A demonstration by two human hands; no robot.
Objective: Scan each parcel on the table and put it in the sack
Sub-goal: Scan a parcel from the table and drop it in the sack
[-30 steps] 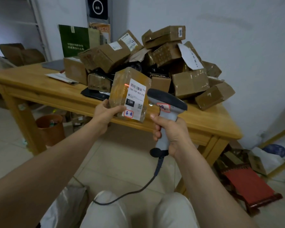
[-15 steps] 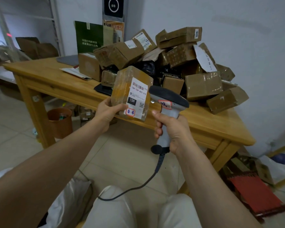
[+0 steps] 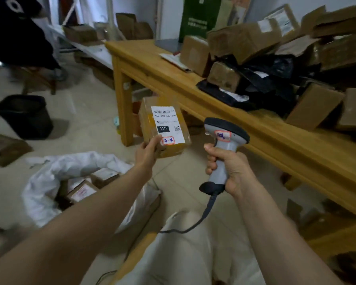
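Left hand: the left hand (image 3: pixel 147 153) grips the near lower corner of a brown taped cardboard parcel with a white barcode label (image 3: pixel 164 128), its thumb lying on the label side.
Parcel: held in the air in front of the worktop's left leg, label facing the camera, above and to the right of the sack.
Right hand: the right hand (image 3: pixel 230 167) has its fingers wrapped round the handle of a grey handheld barcode scanner with a dark head (image 3: pixel 226 133); its cable trails down towards the lap.
Sack: a white woven sack (image 3: pixel 49 177) lies open on the floor at near left, with labelled brown boxes (image 3: pixel 82 191) inside.
Worktop: the yellow wooden worktop (image 3: pixel 275 138) on the right carries a heap of brown cardboard parcels (image 3: pixel 245 40) and black plastic bags (image 3: pixel 275 75).
Floor: a black round bin (image 3: pixel 25 116) stands at far left.
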